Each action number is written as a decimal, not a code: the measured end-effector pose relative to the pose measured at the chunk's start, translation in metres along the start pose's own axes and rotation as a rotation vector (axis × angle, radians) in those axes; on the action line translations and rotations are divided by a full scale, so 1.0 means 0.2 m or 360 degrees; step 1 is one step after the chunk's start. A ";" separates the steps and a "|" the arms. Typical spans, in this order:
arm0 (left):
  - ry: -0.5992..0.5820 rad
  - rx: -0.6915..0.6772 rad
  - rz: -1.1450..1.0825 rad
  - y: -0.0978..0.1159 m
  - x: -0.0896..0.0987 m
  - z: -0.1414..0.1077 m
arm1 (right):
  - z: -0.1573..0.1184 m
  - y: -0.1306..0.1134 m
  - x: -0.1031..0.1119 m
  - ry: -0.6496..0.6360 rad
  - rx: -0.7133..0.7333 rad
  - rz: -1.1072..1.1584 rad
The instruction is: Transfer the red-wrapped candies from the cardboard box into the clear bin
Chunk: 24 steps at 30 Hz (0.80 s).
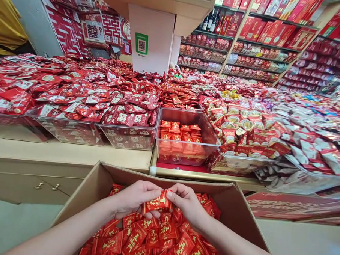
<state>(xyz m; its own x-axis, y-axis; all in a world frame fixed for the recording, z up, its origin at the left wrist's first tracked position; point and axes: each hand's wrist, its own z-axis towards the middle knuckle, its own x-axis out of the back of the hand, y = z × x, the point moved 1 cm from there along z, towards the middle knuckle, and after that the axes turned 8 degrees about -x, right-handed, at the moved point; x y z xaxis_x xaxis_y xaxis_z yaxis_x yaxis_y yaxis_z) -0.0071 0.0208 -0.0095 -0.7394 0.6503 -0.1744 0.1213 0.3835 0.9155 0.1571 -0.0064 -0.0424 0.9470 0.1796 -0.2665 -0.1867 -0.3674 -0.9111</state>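
Both hands meet over an open cardboard box [79, 193] filled with loose red packets [151, 235] printed in gold. My left hand [135, 198] grips one red candy packet [157, 203] by its left side, thumb on top and fingers beneath. At the packet's right end, my right hand [185, 201] pinches the edge between thumb and fingers. Beyond the box stands a clear plastic bin [185, 152], where similar red packets are stacked in rows, filling it only partway up.
Clear bins heaped with wrapped snacks [131, 114] flank the partly filled one, with durian-labelled packets [248, 138] to the right. A white pillar with a QR code [141, 43] rises behind them. Stocked shelves [247, 44] line the back. Cabinet doors [46, 188] are at left.
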 end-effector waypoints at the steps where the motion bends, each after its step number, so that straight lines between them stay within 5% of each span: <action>1: 0.0059 -0.0030 -0.0004 0.00 0.00 0.00 | 0.00 0.00 -0.01 -0.0003 0.0003 0.0021; 9: 0.0300 -0.0163 0.0272 -0.01 0.02 0.03 | 0.00 0.02 -0.05 -0.0175 -0.0070 0.0148; 24: 0.0159 -0.0268 0.0879 0.00 -0.01 -0.03 | 0.00 0.03 -0.05 -0.0440 -0.0263 0.0027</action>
<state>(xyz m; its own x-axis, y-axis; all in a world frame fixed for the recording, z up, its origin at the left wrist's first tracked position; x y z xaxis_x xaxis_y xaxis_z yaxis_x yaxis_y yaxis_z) -0.0096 0.0162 -0.0073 -0.6564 0.6562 0.3723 0.4052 -0.1096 0.9076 0.1466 -0.0106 -0.0457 0.8330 0.4050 -0.3771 -0.1355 -0.5114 -0.8486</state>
